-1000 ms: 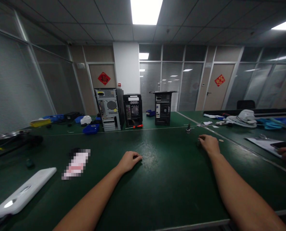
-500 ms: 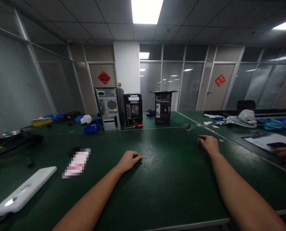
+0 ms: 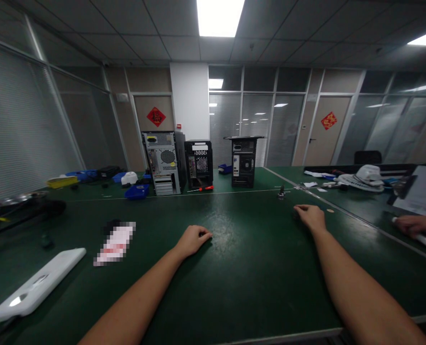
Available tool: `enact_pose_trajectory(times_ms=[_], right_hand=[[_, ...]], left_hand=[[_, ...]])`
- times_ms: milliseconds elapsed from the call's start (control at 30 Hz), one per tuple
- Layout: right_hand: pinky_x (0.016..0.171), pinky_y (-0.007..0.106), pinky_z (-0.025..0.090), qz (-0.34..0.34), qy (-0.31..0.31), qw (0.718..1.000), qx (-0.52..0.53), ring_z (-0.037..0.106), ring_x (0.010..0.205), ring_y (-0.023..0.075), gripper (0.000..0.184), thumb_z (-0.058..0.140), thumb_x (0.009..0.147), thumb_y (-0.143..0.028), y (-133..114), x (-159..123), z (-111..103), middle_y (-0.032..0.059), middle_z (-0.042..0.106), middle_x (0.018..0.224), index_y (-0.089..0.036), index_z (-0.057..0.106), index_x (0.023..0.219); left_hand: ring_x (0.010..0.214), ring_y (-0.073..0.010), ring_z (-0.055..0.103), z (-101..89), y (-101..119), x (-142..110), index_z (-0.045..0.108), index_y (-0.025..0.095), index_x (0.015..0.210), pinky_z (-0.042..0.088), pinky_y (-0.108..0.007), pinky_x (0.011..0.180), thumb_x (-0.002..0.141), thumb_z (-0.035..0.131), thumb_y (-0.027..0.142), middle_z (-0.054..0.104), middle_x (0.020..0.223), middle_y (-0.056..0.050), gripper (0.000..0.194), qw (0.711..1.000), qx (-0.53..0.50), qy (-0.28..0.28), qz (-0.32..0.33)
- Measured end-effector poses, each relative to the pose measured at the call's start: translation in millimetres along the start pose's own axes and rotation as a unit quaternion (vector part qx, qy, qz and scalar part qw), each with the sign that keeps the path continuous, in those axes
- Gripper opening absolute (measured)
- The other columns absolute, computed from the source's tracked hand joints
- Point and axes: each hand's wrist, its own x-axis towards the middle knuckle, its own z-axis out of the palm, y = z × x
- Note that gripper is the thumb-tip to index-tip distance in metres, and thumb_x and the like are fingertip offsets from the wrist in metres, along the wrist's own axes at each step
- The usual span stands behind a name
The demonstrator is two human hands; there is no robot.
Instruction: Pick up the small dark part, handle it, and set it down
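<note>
My left hand (image 3: 193,239) rests on the green table (image 3: 241,268) near its middle, fingers curled into a loose fist with nothing visible in it. My right hand (image 3: 310,216) lies further right, fingers bent down over a small dark object (image 3: 295,214) that is mostly hidden under them. A small metal part (image 3: 281,192) stands just beyond the right hand. Three computer towers stand at the back: a grey one (image 3: 162,163), a black one (image 3: 198,163) and another black one (image 3: 242,161). A red-handled screwdriver (image 3: 203,189) lies before them.
A white panel (image 3: 37,290) lies at the near left, a blurred card (image 3: 115,243) beside it. Blue bins (image 3: 136,192) and a yellow tray (image 3: 61,182) sit at the back left. Another person's hand (image 3: 412,224) with a raised clipboard (image 3: 419,190) is at the right.
The other person at the right has lifted the clipboard off the table. My own hands have stayed where they were.
</note>
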Motion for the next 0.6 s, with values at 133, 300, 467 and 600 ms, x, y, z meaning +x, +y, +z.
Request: enact_pose_trajectory(times_ms=[133,300,467,600], right_hand=[[0.080,0.037,0.050,0.013,-0.001,1.000,0.026,0.070,0.093,0.0301,0.037,0.063,0.081,-0.046,0,0,0,0.0123,0.078,0.100,-0.021,0.081,0.102],[0.072,0.036,0.050,0.059,-0.013,0.996,0.067,0.070,0.076,0.0273,0.040,0.071,0.073,-0.052,0,0,3,0.0112,0.077,0.084,-0.019,0.080,0.094],[0.076,0.036,0.052,0.019,-0.016,0.998,0.061,0.071,0.086,0.0274,0.048,0.069,0.074,-0.059,-1,-9,7,0.0122,0.078,0.097,-0.020,0.078,0.102],[0.085,0.035,0.052,-0.030,-0.041,0.998,0.022,0.070,0.100,0.0272,0.050,0.073,0.074,-0.047,-6,-17,5,0.0111,0.076,0.108,-0.020,0.074,0.117]], left_hand=[[0.089,-0.0207,0.071,0.5,-1,0,0.080,0.018,0.096,0.046,-0.026,0.079,0.093,0.057,0.046,0.079,0.098,-0.005,0.037,1.000,0.001,0.002,0.003],[0.090,-0.0210,0.071,1.3,-3,0,0.080,0.018,0.096,0.046,-0.026,0.079,0.093,0.056,0.047,0.079,0.099,-0.005,0.038,1.000,0.008,0.000,0.003],[0.091,-0.0210,0.070,1.5,-4,1,0.080,0.019,0.098,0.046,-0.026,0.079,0.093,0.055,0.048,0.079,0.101,-0.006,0.039,1.000,0.014,-0.003,0.005],[0.092,-0.0215,0.070,-0.2,-1,0,0.080,0.019,0.099,0.046,-0.026,0.081,0.094,0.054,0.047,0.079,0.101,-0.005,0.039,1.000,0.025,-0.007,0.001]])
